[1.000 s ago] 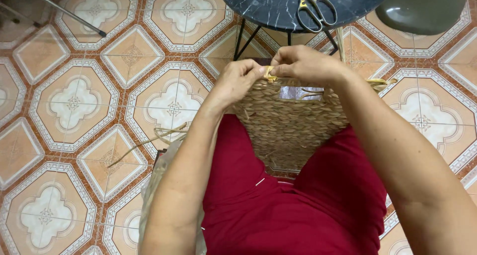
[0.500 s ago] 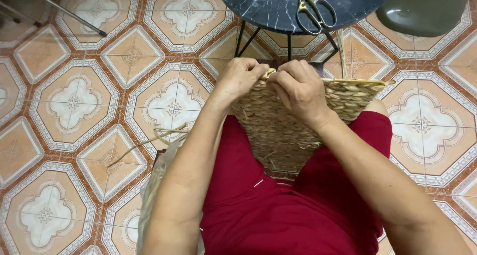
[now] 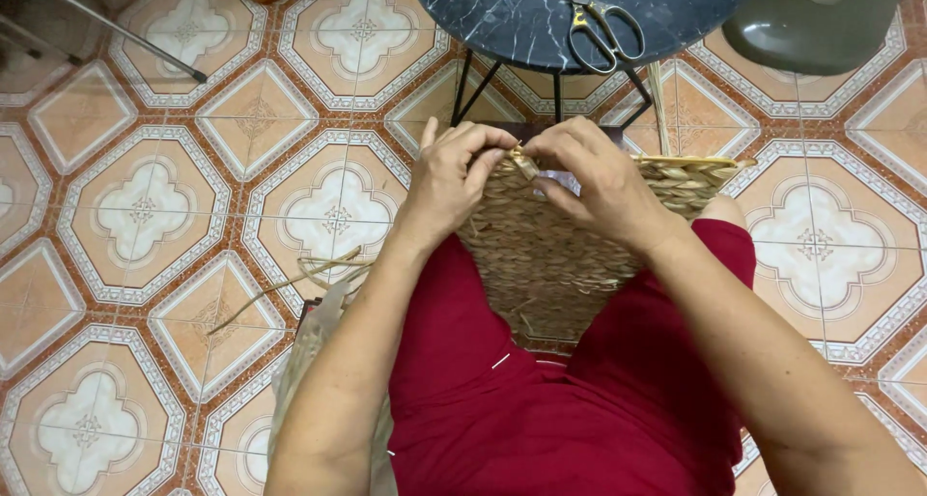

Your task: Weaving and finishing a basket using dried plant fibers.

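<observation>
**Strand pinched at the basket rim**

Woven straw basket (image 3: pixel 541 255) resting on the lap, rim toward twelve o'clock, just below the small dark marble-topped table (image 3: pixel 502 13). Left hand (image 3: pixel 446 182) curled on the rim at ten o'clock, thumb and forefinger closed on a pale straw strand (image 3: pixel 523 160). Right hand (image 3: pixel 594 177) at two o'clock, fingertips pinching the same strand from the other side.

Possible trouble: strand snapping or fraying if pulled too hard; weave loosening should either pinch slip; basket sliding off the red-clad knees, being steadied only by the hands. Loose straw (image 3: pixel 309 274) at nine o'clock on the tiled floor (image 3: pixel 145 206), easily tangled underfoot. Scissors (image 3: pixel 603 28) lying on the table near its front edge.

No packages, labels or signs visible.
</observation>
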